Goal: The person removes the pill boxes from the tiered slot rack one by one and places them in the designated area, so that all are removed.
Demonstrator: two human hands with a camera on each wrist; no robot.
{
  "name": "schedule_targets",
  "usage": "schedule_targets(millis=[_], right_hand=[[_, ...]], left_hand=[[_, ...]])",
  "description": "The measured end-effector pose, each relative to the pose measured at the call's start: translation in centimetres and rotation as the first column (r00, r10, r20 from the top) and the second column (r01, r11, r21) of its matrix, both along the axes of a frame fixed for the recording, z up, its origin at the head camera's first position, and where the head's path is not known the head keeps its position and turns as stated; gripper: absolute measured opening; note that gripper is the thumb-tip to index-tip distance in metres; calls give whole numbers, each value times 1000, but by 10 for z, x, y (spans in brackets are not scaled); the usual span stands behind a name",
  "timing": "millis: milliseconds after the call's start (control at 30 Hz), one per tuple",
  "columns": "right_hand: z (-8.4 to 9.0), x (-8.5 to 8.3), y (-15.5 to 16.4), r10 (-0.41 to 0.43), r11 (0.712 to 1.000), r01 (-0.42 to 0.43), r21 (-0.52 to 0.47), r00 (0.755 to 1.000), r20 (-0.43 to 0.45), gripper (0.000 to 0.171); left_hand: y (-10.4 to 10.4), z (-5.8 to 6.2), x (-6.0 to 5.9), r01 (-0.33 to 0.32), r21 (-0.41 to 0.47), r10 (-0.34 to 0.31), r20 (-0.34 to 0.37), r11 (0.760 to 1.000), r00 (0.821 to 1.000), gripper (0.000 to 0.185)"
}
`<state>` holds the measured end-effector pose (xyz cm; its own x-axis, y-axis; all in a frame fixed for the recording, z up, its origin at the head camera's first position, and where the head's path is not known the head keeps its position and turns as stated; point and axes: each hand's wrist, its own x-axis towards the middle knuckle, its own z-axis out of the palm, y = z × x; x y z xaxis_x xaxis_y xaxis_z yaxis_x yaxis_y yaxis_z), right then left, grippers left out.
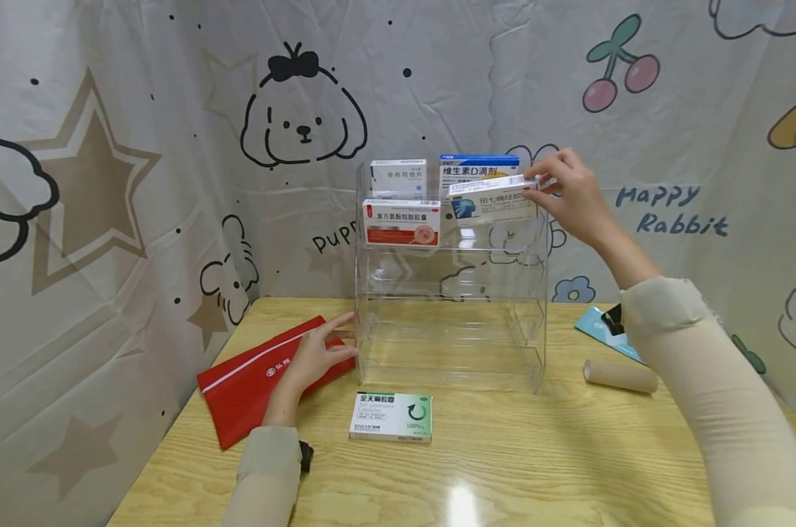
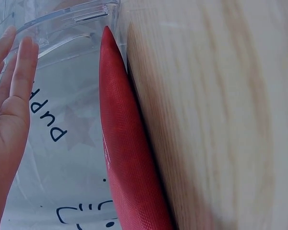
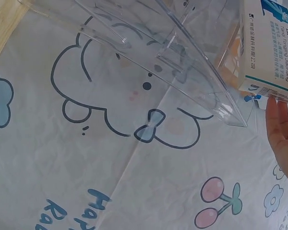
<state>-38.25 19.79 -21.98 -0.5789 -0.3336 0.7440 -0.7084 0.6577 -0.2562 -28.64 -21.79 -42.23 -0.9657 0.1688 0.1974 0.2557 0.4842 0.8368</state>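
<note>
My right hand [image 1: 572, 192] pinches the right end of a white and cream medicine box [image 1: 496, 203] with a blue picture, held slightly tilted at the upper right of a clear acrylic rack [image 1: 450, 366]. In the right wrist view the fingers lie along the end of that medicine box [image 3: 269, 52]. Beside it on the rack stands a red and white medicine box [image 1: 403, 223]. Behind are a white box [image 1: 398, 176] and a blue-topped box [image 1: 480, 162]. My left hand [image 1: 315, 359] has its fingers extended at the rack's lower left side, also seen as the left hand [image 2: 12, 100] in the left wrist view.
A green and white medicine box [image 1: 391, 417] lies on the wooden table [image 1: 536, 454] before the rack. Under the left hand is a red zip pouch [image 1: 239, 395]. To the right lie a cardboard tube [image 1: 619, 376] and a light blue packet [image 1: 598, 326]. A printed curtain hangs behind.
</note>
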Motion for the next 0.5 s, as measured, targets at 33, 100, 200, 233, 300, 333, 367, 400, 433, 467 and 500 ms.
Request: schedule_targets(millis=[33, 100, 200, 233, 300, 333, 367, 400, 433, 467, 500], right_hand=[[-1, 0, 1, 0, 1000, 0, -9, 1000, -3, 21], [-4, 1, 2, -2, 1000, 2, -24, 1000, -12, 21], [-9, 4, 3, 5, 999, -6, -38, 999, -37, 20], [-11, 5, 3, 10, 999, -12, -42, 999, -48, 20], [-15, 7, 3, 22, 999, -26, -48, 998, -67, 21], [-16, 9, 3, 29, 998, -33, -51, 997, -73, 21], [-18, 10, 3, 37, 997, -41, -58, 996, -77, 21], [-20, 11, 3, 41, 997, -46, -62, 996, -77, 21], [-22, 13, 4, 42, 997, -47, -65, 996, -76, 22], [-24, 15, 4, 43, 996, -48, -69, 996, -72, 22], [-26, 16, 4, 46, 996, -51, -76, 997, -66, 22]], left_hand=[[0, 0, 0, -1, 4, 1, 2, 1000, 1000, 69], [0, -1, -1, 1, 15, -1, 7, 1000, 1000, 69], [0, 0, 0, 9, 24, -9, 11, 1000, 1000, 69], [0, 0, 0, 10, 26, -11, 13, 1000, 1000, 69], [0, 1, 1, 13, 27, -13, 13, 1000, 1000, 69], [0, 1, 1, 15, 27, -15, 12, 1000, 1000, 70], [0, 1, 1, 16, 27, -16, 11, 1000, 1000, 70], [0, 1, 0, 18, 29, -18, 9, 999, 1000, 70], [0, 1, 0, 19, 29, -19, 9, 999, 1000, 70], [0, 1, 0, 21, 33, -22, 10, 999, 1000, 70], [0, 1, 0, 24, 36, -24, 10, 999, 1000, 70]])
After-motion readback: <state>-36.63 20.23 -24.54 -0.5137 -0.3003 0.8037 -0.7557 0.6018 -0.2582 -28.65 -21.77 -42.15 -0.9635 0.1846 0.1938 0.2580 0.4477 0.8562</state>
